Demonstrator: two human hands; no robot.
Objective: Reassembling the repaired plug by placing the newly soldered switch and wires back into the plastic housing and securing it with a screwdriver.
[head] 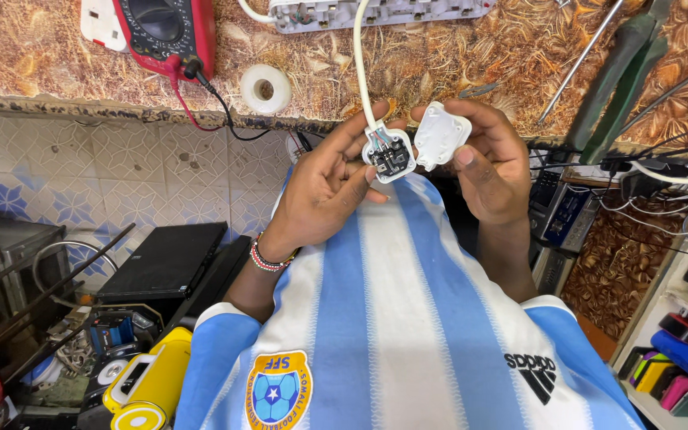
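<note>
Left hand [324, 187] fingers pinch opened plug base [388, 155], wiring exposed, near desk [439, 64] front edge. Right hand [491, 163] fingers pinch white plug cover [441, 135] just beside. Step: reassembly. Next calls for aligning cover squarely over base.

i count two hands, my left hand [324, 187] and my right hand [491, 167], one opened plug base [389, 155], one white plug cover [440, 135], one white cable [360, 64], one tape roll [265, 87], one red multimeter [165, 32], one power strip [376, 12].
</note>
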